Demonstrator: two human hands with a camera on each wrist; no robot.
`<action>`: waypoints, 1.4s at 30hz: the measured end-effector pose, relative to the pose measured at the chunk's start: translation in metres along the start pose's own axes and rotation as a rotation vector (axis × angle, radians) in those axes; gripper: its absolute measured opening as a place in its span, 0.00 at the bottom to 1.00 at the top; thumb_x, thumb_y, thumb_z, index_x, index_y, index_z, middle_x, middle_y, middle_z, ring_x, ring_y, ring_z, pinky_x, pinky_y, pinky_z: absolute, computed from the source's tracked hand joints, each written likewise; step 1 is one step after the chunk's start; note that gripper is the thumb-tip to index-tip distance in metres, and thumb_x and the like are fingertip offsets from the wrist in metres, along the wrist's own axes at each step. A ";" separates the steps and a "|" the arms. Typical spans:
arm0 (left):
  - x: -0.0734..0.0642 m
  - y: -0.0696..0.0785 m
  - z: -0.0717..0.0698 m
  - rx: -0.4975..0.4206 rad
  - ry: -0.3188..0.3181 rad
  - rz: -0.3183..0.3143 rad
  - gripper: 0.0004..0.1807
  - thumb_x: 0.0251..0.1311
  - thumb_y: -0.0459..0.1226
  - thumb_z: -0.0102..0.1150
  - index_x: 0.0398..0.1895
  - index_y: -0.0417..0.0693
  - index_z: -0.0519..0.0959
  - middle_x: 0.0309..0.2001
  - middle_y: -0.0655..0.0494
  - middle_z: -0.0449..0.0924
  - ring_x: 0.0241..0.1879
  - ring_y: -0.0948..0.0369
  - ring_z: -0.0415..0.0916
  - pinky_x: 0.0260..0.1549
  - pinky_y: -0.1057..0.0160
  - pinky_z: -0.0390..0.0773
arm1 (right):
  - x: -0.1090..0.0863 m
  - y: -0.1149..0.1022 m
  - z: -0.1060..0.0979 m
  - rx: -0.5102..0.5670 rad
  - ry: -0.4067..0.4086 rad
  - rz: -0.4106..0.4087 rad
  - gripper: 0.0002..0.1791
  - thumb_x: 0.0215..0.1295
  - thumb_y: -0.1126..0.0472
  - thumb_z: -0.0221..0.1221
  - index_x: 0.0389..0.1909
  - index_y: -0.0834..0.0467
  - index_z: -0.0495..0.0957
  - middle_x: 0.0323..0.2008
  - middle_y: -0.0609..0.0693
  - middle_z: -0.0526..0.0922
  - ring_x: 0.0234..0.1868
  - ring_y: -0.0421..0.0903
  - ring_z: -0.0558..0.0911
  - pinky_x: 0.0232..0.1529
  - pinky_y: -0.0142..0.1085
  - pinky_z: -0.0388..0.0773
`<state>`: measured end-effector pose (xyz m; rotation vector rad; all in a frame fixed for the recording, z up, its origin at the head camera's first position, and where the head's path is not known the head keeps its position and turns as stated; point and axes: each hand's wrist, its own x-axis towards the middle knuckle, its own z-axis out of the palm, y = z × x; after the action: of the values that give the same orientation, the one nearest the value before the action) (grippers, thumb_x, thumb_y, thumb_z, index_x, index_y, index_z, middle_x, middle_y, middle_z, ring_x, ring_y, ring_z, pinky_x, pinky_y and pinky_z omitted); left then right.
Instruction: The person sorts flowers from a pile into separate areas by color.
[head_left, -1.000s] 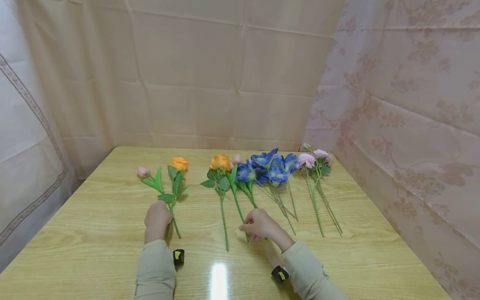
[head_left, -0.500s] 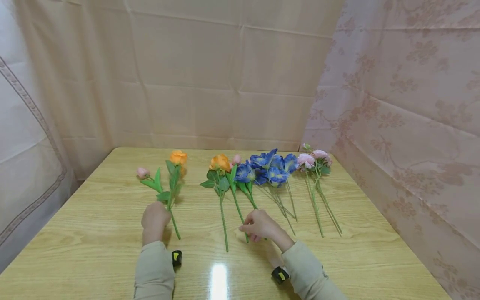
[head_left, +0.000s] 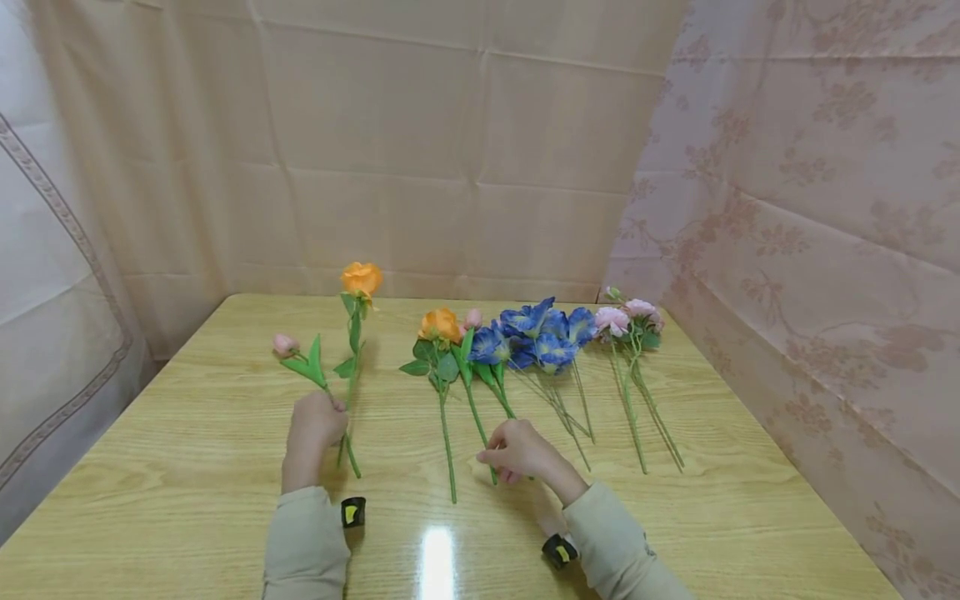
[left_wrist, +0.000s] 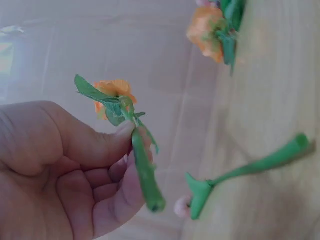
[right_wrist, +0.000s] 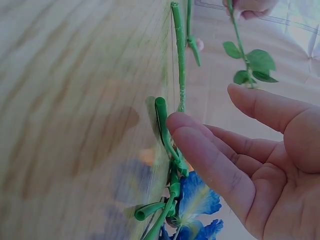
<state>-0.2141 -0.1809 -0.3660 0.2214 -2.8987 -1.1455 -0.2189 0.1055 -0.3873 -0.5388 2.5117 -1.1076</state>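
Observation:
My left hand point(head_left: 313, 421) pinches the green stem of an orange rose point(head_left: 362, 278) between thumb and fingers. The rose stands raised off the table, bloom up; the cut end of its stem point(left_wrist: 150, 187) points at the left wrist camera. Beside that hand a pink tulip point(head_left: 286, 345) lies on the wood, its stem partly hidden by the hand. My right hand point(head_left: 521, 450) hovers over the lower stems of two more tulips point(head_left: 477, 417). In the right wrist view its thumb and fingers are spread with nothing between them, fingertips right at a green stem point(right_wrist: 161, 117).
Another orange rose point(head_left: 440, 325) lies mid-table. Several blue flowers point(head_left: 555, 350) with thin crossing stems overlap the tulips. Pale pink flowers point(head_left: 612, 321) lie at the far right of the wooden table point(head_left: 187, 475). Beige curtains point(head_left: 375, 150) hang behind it.
My left hand has lifted the orange rose from the table and tipped it upright, its bloom moving up and away from the tulip. The right hand stays in place.

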 end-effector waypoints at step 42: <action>-0.019 0.071 0.053 -0.391 -0.313 0.413 0.03 0.52 0.19 0.50 0.24 0.28 0.71 0.19 0.48 0.72 0.16 0.60 0.73 0.22 0.55 0.78 | -0.018 -0.051 0.018 0.305 0.108 -0.220 0.11 0.58 0.69 0.56 0.35 0.77 0.74 0.29 0.67 0.79 0.29 0.65 0.78 0.28 0.47 0.77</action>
<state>-0.2073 -0.0912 -0.3557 -0.5801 -2.6700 -1.7311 -0.1843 0.0710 -0.3577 -0.6944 2.3471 -1.6070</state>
